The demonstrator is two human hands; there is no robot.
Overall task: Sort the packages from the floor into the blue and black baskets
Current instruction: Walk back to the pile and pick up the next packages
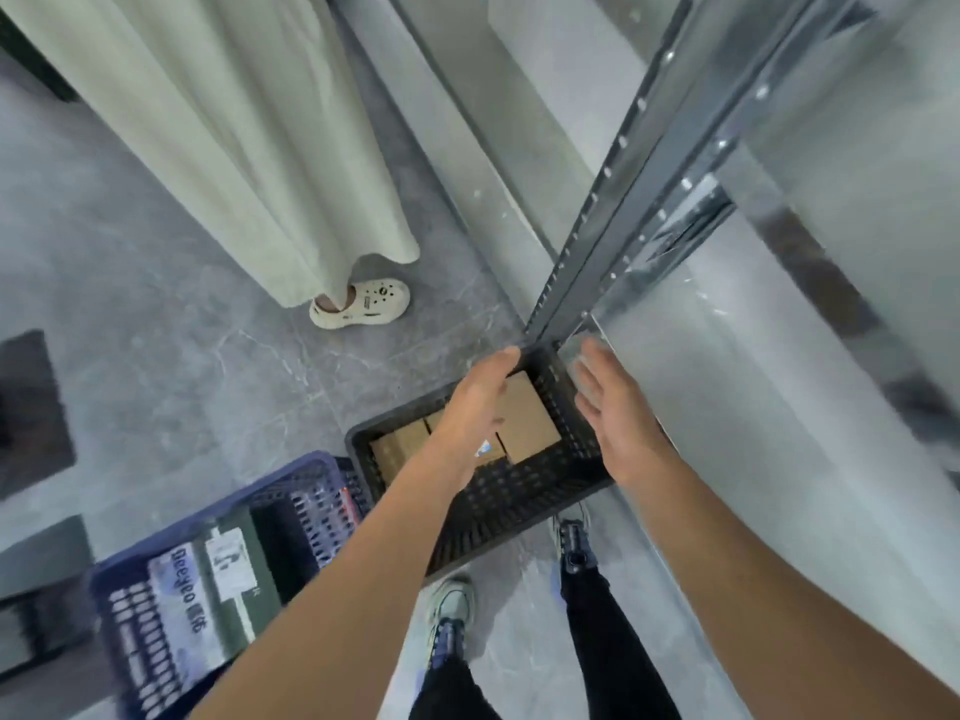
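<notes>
Two hands hung over black basket (498,511): right hand (618,407) spread, empty; left hand (475,407) curled over cardboard box (530,423), grip unclear.

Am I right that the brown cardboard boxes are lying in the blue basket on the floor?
Not quite: the head view shows the brown cardboard boxes lying in the black basket on the floor; the blue basket holds dark labelled packages instead.
</notes>
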